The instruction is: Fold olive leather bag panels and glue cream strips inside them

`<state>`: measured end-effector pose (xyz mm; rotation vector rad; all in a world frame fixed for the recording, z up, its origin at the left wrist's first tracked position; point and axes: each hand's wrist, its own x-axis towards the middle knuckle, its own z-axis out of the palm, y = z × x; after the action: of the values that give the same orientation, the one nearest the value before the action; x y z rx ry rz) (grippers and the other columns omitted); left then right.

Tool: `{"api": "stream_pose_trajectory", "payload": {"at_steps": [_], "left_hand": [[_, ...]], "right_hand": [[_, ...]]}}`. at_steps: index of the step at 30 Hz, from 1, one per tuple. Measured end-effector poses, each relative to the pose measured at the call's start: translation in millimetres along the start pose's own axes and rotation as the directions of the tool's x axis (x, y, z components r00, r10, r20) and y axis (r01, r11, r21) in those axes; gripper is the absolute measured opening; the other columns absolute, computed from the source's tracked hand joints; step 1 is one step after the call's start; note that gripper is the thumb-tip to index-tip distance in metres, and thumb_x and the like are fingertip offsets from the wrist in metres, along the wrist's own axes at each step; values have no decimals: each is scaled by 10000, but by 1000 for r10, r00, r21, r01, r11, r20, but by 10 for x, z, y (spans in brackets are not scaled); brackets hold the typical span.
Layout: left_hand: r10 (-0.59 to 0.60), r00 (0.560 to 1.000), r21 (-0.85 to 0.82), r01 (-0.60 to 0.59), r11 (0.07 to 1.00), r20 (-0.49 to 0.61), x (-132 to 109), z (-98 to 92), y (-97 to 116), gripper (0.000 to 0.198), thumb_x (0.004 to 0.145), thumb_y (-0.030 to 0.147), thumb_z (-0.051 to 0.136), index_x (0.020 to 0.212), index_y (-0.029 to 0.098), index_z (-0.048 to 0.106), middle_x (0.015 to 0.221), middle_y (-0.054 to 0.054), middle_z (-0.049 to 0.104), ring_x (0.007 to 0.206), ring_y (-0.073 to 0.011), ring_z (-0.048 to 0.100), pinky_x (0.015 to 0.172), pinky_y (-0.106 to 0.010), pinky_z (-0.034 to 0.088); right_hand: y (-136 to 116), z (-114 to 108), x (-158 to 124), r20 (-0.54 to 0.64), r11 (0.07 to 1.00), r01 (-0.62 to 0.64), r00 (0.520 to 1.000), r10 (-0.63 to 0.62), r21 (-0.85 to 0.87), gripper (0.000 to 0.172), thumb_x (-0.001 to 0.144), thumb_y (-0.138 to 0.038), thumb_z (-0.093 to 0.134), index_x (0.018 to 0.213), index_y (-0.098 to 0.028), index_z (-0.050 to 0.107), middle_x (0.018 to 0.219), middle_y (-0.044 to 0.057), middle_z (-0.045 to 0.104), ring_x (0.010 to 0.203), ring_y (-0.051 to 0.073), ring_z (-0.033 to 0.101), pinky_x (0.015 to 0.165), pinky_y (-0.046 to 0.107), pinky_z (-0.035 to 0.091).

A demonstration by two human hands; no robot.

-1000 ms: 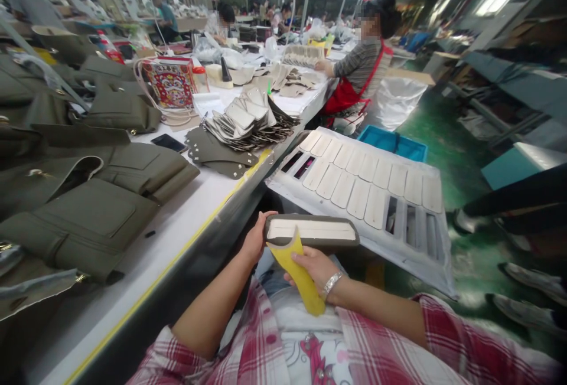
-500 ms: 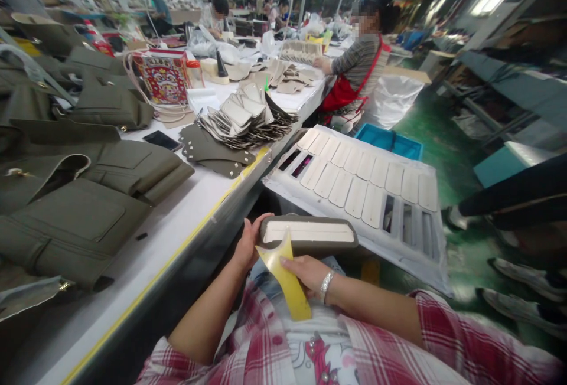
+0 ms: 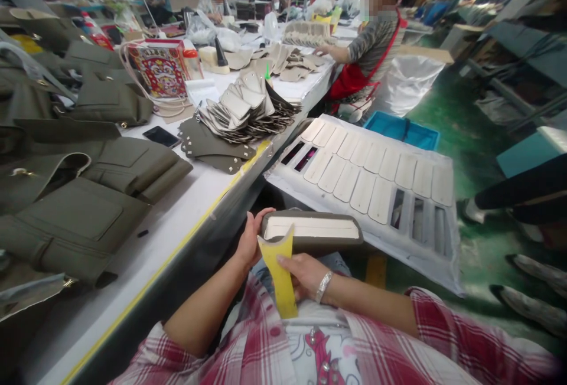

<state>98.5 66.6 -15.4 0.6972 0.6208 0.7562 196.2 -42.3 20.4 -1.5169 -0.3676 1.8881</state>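
Observation:
My left hand [image 3: 252, 237] grips the left end of a dark olive bag piece [image 3: 325, 240], held in front of my lap. A long cream panel [image 3: 319, 228] with a thin line along it lies on the side facing me. In my right hand [image 3: 308, 276] is a flat yellow scraper [image 3: 281, 273], thumb on its front. Its top edge is notched, with two pointed corners, and it stands against the left part of the bag piece.
A rack [image 3: 305, 181] holding rows of cream panels stands beyond the bag piece. Olive bags [image 3: 80, 225], a phone [image 3: 162, 136] and stacked flaps [image 3: 243, 107] lie on the table at left. A blue crate [image 3: 401, 128] and a co-worker [image 3: 376, 42] are farther off.
The yellow scraper has turned more upright and shifted slightly left at its lower end. My view has tilted a little, and both hands keep their hold.

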Motion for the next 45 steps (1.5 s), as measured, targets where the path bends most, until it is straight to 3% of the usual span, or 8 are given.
{"api": "stream_pose_trajectory", "payload": {"at_steps": [10,16,22,28,34,36,41,45], "left_hand": [[71,996,-4,-71,997,55,40,-149,-78,679,815,691,187,1135,195,525,1243,-79,522,1114,-248,502,955,-358,385],[73,997,229,-76,970,21,99,-150,-31,600,872,602,147,1120,210,527,1187,-49,568,1108,-215,510,993,-358,352],[83,994,596,-25,802,-70,155,-68,86,495,907,518,182,1069,241,560,1090,5,613,1030,-166,543,981,-305,353],[100,992,724,-10,690,-82,178,23,121,440,924,466,187,1038,215,529,1032,-12,596,952,-156,541,873,-272,408],[154,986,859,-31,510,-56,199,19,104,388,923,450,223,984,194,507,868,-13,564,776,-141,534,693,-240,436],[126,992,930,-40,365,-7,216,27,161,377,926,431,223,996,192,507,850,-19,565,760,-147,539,691,-254,439],[-17,956,890,-279,-360,293,266,161,358,348,892,379,374,1152,184,499,1155,-92,523,1068,-243,468,894,-361,383],[-146,922,765,-379,-520,357,270,281,339,341,906,352,345,1108,127,500,1020,-106,556,964,-227,512,852,-341,409]], "right_hand": [[91,135,241,97,987,-67,994,53,149,296,896,-310,436,890,-57,590,757,129,672,554,176,651,419,227,523],[51,108,267,147,974,-76,988,46,211,350,870,-353,462,863,-36,611,698,153,670,503,188,637,356,214,487],[78,51,312,181,961,-70,983,22,267,379,799,-435,537,767,-71,636,637,117,664,469,162,619,360,190,480],[135,-53,363,223,954,-54,975,-13,294,393,712,-522,617,709,-129,637,616,73,654,486,151,613,389,199,498],[89,-52,291,133,959,-54,991,17,279,384,686,-523,629,713,-141,623,591,56,642,480,168,618,374,217,490],[42,-17,249,100,963,-65,994,40,262,337,729,-471,605,728,-135,616,592,58,645,486,176,626,362,215,486],[-54,68,163,47,962,-106,994,98,250,255,820,-324,528,711,-103,592,627,91,658,479,187,630,349,231,486],[-50,20,133,47,957,-142,990,135,253,239,869,-248,447,745,-99,586,644,90,662,448,175,617,374,250,498]]}}
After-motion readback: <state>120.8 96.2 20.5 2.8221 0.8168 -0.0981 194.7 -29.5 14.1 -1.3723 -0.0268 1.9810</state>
